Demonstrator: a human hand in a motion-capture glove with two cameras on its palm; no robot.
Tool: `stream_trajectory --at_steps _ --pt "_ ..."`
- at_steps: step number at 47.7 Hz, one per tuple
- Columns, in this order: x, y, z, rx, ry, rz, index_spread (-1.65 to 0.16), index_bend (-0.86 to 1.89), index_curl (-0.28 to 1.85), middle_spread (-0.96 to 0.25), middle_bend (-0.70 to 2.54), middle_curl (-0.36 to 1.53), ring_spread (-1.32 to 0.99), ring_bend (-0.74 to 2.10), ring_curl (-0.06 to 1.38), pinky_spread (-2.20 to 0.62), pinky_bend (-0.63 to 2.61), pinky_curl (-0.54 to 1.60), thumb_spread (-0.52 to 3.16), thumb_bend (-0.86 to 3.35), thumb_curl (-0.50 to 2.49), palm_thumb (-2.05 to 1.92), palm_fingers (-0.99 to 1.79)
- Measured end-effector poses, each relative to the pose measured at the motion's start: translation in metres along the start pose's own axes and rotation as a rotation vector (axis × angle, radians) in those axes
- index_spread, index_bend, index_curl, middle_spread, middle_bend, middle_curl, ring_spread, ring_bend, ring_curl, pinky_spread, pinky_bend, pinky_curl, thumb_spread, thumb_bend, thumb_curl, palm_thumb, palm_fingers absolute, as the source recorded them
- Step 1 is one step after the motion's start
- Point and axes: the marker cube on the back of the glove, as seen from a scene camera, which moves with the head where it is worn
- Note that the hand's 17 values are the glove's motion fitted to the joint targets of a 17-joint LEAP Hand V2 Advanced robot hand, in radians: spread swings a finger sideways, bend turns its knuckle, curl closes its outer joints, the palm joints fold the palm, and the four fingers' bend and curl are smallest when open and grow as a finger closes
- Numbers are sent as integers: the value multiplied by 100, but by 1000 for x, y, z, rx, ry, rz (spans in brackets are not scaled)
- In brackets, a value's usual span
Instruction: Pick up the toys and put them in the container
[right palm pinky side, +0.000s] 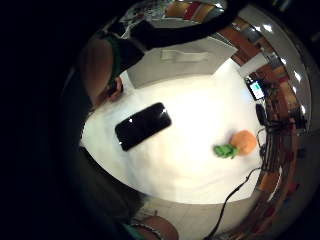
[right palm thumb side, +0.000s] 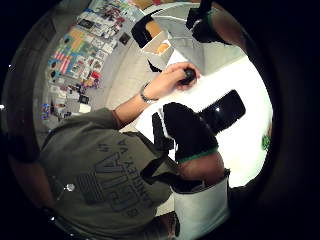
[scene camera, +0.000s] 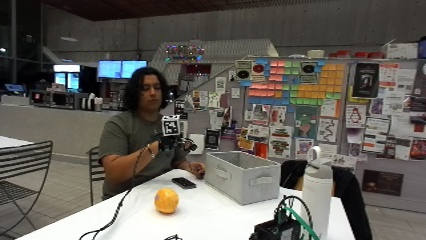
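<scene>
Hovering raised near the person's chest, the gloved right hand (scene camera: 168, 144), fingers undeterminable, was well apart from the orange toy (scene camera: 166, 200) on the tabletop (scene camera: 219, 220), with the grey container (scene camera: 243, 176) beyond.

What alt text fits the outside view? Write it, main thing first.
A seated person holds the gloved right hand raised above a white table, where an orange toy lies apart from a grey fabric container. A black phone lies near the person's bare hand; a white bottle stands nearer the camera.

A poster-covered board (scene camera: 313, 107) stands behind the white table (scene camera: 219, 217).
</scene>
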Motion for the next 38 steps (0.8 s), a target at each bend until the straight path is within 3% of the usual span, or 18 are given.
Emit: stream_trajectory --at_steps 4,12,16,21,26,31,38 --pt "22 2 4 -10 158 -96 -22 29 10 -7 16 4 -10 27 6 1 48 14 70 5 3 5 44" --pt "18 5 -1 -19 -31 -16 -32 30 16 -11 18 8 -16 30 10 1 52 19 110 5 9 4 40" --pt "51 13 -3 -5 97 -105 -35 30 18 -12 18 9 -17 31 10 1 53 21 122 4 11 4 39" --pt "102 16 -10 68 70 232 -37 30 21 -13 18 11 -19 32 11 1 53 22 130 3 14 2 38" --pt "171 33 -5 109 188 416 -39 31 23 -14 18 13 -20 33 12 1 54 23 134 2 16 2 38" --pt "237 55 10 70 174 528 -41 36 27 -14 15 14 -21 28 11 1 57 25 132 1 19 3 32" --pt "300 75 40 -21 128 566 -42 30 29 -14 15 14 -20 23 12 1 70 30 119 -2 24 3 17"
